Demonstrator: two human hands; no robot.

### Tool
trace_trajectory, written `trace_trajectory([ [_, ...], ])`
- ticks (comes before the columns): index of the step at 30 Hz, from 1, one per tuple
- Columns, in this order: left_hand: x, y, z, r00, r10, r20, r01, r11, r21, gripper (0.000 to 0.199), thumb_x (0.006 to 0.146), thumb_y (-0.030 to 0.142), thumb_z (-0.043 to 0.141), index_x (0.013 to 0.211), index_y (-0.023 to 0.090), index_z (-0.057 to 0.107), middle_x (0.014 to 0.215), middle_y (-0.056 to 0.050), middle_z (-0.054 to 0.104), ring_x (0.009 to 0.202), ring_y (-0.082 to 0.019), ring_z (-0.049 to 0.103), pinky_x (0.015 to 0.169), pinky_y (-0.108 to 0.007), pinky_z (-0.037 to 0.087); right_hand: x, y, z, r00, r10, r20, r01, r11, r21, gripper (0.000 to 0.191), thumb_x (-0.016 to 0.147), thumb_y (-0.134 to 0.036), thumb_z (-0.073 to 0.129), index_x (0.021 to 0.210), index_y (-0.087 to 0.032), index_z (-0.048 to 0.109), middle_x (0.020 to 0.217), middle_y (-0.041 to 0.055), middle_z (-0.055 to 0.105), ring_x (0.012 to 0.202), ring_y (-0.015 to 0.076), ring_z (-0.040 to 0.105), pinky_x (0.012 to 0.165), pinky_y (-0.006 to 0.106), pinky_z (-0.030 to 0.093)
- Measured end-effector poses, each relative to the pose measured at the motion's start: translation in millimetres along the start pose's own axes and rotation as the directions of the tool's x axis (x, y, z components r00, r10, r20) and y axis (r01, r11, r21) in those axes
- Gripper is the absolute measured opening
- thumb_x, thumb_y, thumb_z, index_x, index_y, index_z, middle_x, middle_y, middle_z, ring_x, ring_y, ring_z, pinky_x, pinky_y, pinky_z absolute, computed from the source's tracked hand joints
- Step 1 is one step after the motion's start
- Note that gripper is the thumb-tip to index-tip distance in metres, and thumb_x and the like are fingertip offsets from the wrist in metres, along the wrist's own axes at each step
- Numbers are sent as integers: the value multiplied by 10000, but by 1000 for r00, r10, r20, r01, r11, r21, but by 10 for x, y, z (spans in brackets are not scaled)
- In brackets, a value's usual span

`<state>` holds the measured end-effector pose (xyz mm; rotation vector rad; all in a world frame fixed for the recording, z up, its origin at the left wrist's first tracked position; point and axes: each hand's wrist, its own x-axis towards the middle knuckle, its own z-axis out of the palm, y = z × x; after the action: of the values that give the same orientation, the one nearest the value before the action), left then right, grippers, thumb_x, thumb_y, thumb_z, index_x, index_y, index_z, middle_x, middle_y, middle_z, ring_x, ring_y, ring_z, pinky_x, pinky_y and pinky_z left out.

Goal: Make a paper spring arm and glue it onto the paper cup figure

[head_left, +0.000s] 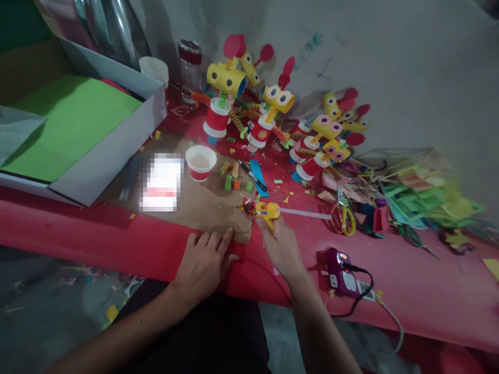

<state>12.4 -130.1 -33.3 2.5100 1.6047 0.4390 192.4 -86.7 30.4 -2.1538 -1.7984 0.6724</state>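
"At the cardboard [210,218], where are your hands?"

"My left hand [202,262] is at its near edge, palm down, index fingertip on it. Those fingers are a little apart and my thumb stands away from them, gripping nothing. My right hand [283,244] is just right of the cardboard, fingers clamped around the handle of the yellow glue gun [268,210]."

"And where does the gun point?"

"Leftward, its nozzle over the cardboard's right end. I can't tell whether the tip touches it. A pale glue stick [306,213] runs out of the back, away from the cardboard and towards the scissors [346,221]."

"What lies on the cardboard?"

"A white and red cup [200,157] stands upright towards its far side, with small folded paper pieces [228,182] to the cup's right. A bright rectangle [161,184], too blurred to read, is on the left part. A pen [252,175] and a blue strip [257,174] lie at the far right corner."

"And around it?"

"Left of the cardboard is an open box [117,140] with green paper [86,114] inside. Beyond it stand cup puppets [216,122] with yellow heads. Well to its right are a heap of coloured paper [424,195] and, nearer me, a purple plug block [341,272], all on the red table [421,291]."
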Motion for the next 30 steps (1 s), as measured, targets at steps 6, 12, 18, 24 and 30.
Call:
trace_trajectory([
  [6,-1,10,-9,1000,-3,-1,3,1000,0,531,948,458,398,1379,160,487,1000,-129,666,885,-270,561,765,-432,346,-19,-43,3,1000,-20,21,20,1000,-6,367,955,-448,380,1128,-161,529,739,78,684,618,230,637,562,277,370],
  [12,-5,7,-18,1000,3,-11,-3,1000,-1,537,944,465,407,1378,159,486,990,-122,669,870,-272,572,767,-431,342,-49,-54,10,999,-28,37,29,999,-19,358,953,-459,383,1100,-168,533,725,69,678,611,227,637,558,276,365],
  [18,-85,-52,7,995,38,-93,-39,999,-10,354,944,330,445,1207,132,575,946,-116,685,841,-253,584,775,-411,351,-64,-50,23,999,-42,30,41,999,3,355,944,-474,379,1071,-179,532,700,54,668,602,236,642,544,282,373],
  [24,-121,-77,12,989,10,-150,-12,1000,-17,170,918,285,484,971,159,586,861,-97,672,790,-250,584,760,-407,355,-83,-56,38,998,-45,39,44,999,6,360,939,-467,384,1071,-167,534,702,58,670,592,228,632,546,281,365],
  [30,-121,-82,-3,987,-13,-162,2,998,-62,113,912,257,485,923,167,552,808,-70,649,763,-246,573,735,-399,359,-119,-63,33,998,-42,49,43,999,-31,343,937,-468,384,1010,-171,541,660,42,641,574,214,604,554,277,345],
])
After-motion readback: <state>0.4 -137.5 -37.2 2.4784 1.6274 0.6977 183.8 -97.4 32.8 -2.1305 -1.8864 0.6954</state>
